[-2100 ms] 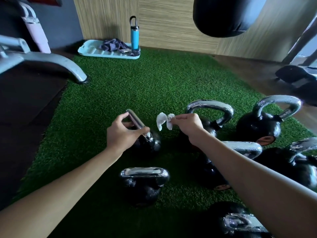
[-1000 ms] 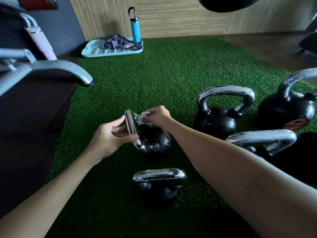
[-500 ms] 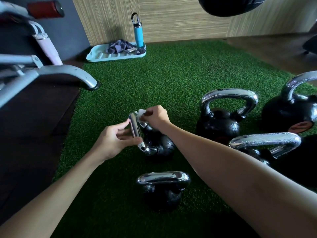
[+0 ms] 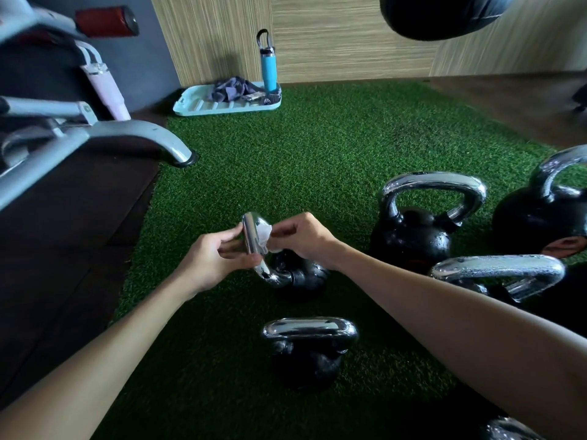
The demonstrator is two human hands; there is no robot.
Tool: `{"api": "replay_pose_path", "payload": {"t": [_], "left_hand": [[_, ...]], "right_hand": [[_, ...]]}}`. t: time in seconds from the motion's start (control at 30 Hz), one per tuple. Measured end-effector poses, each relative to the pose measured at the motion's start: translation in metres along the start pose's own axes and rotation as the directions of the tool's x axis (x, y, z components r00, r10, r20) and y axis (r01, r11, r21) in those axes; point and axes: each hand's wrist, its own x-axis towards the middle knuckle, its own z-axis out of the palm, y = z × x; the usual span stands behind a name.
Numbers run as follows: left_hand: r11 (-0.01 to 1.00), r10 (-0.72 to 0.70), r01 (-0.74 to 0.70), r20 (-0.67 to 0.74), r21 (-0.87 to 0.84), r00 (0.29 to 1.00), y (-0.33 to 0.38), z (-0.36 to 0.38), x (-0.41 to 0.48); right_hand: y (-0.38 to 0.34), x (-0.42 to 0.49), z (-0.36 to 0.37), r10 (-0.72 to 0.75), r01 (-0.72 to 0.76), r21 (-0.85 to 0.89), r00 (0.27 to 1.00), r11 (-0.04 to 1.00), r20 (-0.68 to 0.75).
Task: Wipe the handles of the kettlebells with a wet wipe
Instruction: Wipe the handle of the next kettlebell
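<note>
Left: grey machine leg point(image 4: 149, 134) at turf point(image 4: 317, 154) edge. Centre: my left hand point(image 4: 212, 258) pinches chrome handle point(image 4: 251, 236) of small kettlebell point(image 4: 305, 276), tilted on turf. White wet wipe point(image 4: 264, 237) against handle's right side, pinched in my right hand point(image 4: 305, 238). Right: larger kettlebell point(image 4: 413, 239) standing upright, untouched.
</note>
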Motion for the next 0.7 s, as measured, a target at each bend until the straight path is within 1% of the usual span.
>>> {"api": "replay_pose_path", "payload": {"t": [0.07,0.13,0.2,0.33,0.43,0.53,0.63,0.67,0.7], "left_hand": [[1.000,-0.003,0.003,0.002,-0.011,1.000,-0.002,-0.001,0.000],[0.999,-0.014,0.015,0.009,-0.040,1.000,-0.004,-0.004,-0.001],[0.999,-0.021,0.021,0.010,-0.044,1.000,-0.005,-0.004,-0.002],[0.998,-0.014,0.014,0.005,-0.059,1.000,-0.003,-0.001,-0.002],[0.999,-0.023,0.023,0.002,-0.028,1.000,-0.004,-0.002,-0.002],[0.999,-0.035,0.035,0.004,0.027,0.999,-0.004,-0.005,-0.003],[0.999,-0.033,0.033,0.008,0.011,0.999,-0.004,-0.005,-0.005],[0.999,-0.031,0.030,0.010,0.009,0.999,-0.004,-0.004,-0.005],[1.000,-0.028,0.028,0.010,0.010,1.000,-0.004,-0.003,-0.006]], "right_hand": [[0.002,-0.017,-0.005,-0.019,0.021,-0.015,0.994,1.000,0.110],[0.001,-0.031,-0.011,-0.029,0.039,-0.055,0.985,0.998,0.171],[-0.003,-0.036,-0.011,-0.060,0.081,-0.122,0.984,0.989,0.168],[-0.014,-0.035,-0.009,-0.156,0.176,-0.190,0.981,0.966,0.116],[-0.003,-0.041,-0.009,-0.174,0.195,-0.287,0.980,0.938,0.096],[0.011,-0.045,-0.010,-0.192,0.227,-0.402,0.973,0.887,0.124],[0.015,-0.043,-0.011,-0.221,0.281,-0.542,0.960,0.792,0.175],[0.013,-0.041,-0.012,-0.228,0.286,-0.570,0.958,0.771,0.172],[0.012,-0.039,-0.013,-0.237,0.281,-0.570,0.959,0.772,0.153]]}}
